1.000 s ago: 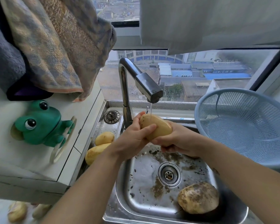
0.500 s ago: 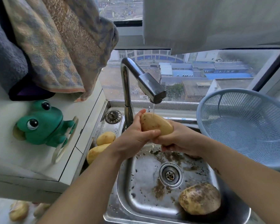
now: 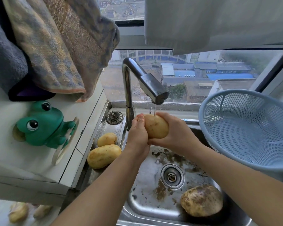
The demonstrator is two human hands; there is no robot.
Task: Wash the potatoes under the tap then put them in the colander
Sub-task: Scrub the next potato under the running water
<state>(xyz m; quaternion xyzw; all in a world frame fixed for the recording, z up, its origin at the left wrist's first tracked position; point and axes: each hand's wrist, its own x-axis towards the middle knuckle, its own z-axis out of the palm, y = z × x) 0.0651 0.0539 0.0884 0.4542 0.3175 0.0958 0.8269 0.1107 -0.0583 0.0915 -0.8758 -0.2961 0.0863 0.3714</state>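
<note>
the sink (image 3: 142, 203) basin is hemmed by the white counter (image 3: 39, 168) on the left and by the blue colander (image 3: 201, 121), which overhangs its right rim. the open room lies in the basin between the forearms, around the drain (image 3: 172, 176). a dirt-crusted potato (image 3: 202, 200) sits in the basin's near right corner. two cleaner potatoes (image 3: 104, 156) lie on the sink's left ledge, touching each other, just beside the counter edge. a green frog holder (image 3: 42, 124) stands on the counter, under hanging towels (image 3: 55, 46).

both grips hold the yellow potato (image 3: 156, 126) above the basin, under the thin stream from the tap (image 3: 152, 85). the left grip (image 3: 138, 136) is cupped against the potato's left side, fingers close together, tips at its upper end. the right grip (image 3: 178, 134) wraps it from the right, fingers over the top and thumb beneath.

half a second ago the potato lay more level with the left thumb across its front. now it stands steeper and that thumb is out of sight.
</note>
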